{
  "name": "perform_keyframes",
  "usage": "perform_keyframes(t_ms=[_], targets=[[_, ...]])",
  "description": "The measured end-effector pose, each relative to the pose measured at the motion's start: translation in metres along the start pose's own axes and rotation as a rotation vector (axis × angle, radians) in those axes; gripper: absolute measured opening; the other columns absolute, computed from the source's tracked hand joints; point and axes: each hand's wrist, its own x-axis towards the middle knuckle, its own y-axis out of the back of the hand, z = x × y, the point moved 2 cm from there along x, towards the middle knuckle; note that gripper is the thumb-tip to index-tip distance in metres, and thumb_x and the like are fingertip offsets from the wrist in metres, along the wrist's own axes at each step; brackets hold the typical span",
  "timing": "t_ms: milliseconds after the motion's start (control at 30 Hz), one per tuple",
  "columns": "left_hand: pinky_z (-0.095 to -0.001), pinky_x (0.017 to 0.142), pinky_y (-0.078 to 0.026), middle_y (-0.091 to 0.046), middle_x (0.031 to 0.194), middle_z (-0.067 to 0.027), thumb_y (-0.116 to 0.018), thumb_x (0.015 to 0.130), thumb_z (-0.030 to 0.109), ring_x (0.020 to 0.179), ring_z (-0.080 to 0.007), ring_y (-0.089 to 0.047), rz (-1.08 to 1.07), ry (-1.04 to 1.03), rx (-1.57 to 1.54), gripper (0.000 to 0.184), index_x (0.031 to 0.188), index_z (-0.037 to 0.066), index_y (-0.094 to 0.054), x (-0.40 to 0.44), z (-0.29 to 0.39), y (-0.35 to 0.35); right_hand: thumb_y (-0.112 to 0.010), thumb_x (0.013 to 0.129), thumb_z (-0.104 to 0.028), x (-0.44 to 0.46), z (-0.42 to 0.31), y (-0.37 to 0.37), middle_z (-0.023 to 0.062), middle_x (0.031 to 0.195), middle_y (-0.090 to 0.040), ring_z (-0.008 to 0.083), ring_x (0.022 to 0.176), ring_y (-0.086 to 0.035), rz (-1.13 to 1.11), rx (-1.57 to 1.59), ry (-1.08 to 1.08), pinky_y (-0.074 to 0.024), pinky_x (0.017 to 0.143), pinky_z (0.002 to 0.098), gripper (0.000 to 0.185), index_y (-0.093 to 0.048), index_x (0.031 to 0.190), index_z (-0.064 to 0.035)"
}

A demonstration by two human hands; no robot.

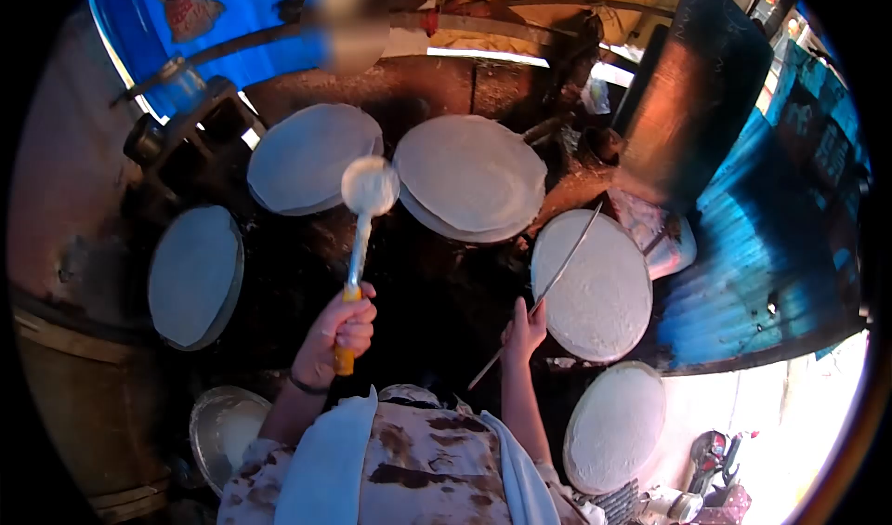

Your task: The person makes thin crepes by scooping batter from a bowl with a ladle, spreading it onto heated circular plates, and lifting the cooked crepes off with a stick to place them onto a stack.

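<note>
My left hand [340, 330] is wrapped round the yellow handle of a ladle [370, 189]. The ladle points upward, its round bowl coated in something pale, near the lower edge of the far-left round [314, 158]. In my closed right hand [523, 335] is a thin stick [570, 256], slanting up to the right. Its upper part crosses in front of a pale, batter-like round [602, 307]. A second far round [469, 172] has a layer with a slightly uneven edge. More pale rounds lie at the left [193, 276] and lower right [615, 427].
A metal bowl [212, 423] with pale contents stands beside my left forearm. A dark upright panel [697, 88] and blue corrugated sheeting [757, 255] rise at the right. Assorted items [708, 460] sit at lower right. The middle between the rounds is too dark to make out.
</note>
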Motion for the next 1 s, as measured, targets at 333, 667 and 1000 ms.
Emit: perform_keyframes(t_ms=[333, 667, 1000], targets=[[-0.0146, 0.035, -0.030, -0.033, 0.058, 0.0023, -0.041, 0.093, 0.006, 0.040, -0.0017, -0.032, 0.100, -0.231, -0.396, 0.012, 0.102, 0.008, -0.048, -0.004, -0.008, 0.015, -0.063, 0.077, -0.030, 0.056, -0.022, -0.179, 0.0151, 0.082, -0.064, 0.0334, 0.081, -0.061, -0.618, -1.071, 0.617, -0.0479, 0.071, 0.0436, 0.025, -0.063, 0.082, -0.0057], [-0.0144, 0.037, -0.030, -0.033, 0.059, 0.0026, -0.043, 0.093, 0.006, 0.041, -0.0011, -0.032, 0.163, -0.443, -0.431, 0.012, 0.103, 0.009, -0.048, -0.026, -0.017, 0.021, -0.056, 0.073, -0.012, 0.114, -0.075, -0.218, 0.0097, 0.080, -0.060, 0.0299, 0.077, -0.061, -0.547, -1.216, 0.979, -0.0513, 0.068, 0.0422, 0.009, -0.063, 0.077, -0.0085], [-0.0140, 0.037, -0.030, -0.035, 0.060, 0.0031, -0.044, 0.093, 0.006, 0.042, -0.0004, -0.032, 0.110, -0.372, -0.402, 0.010, 0.102, 0.008, -0.047, -0.036, -0.009, 0.030, -0.055, 0.067, 0.004, 0.113, -0.203, -0.161, 0.0119, 0.075, -0.058, 0.0311, 0.070, -0.056, -0.092, -0.726, 1.248, -0.0450, 0.062, 0.0386, 0.015, -0.059, 0.079, -0.0032]])
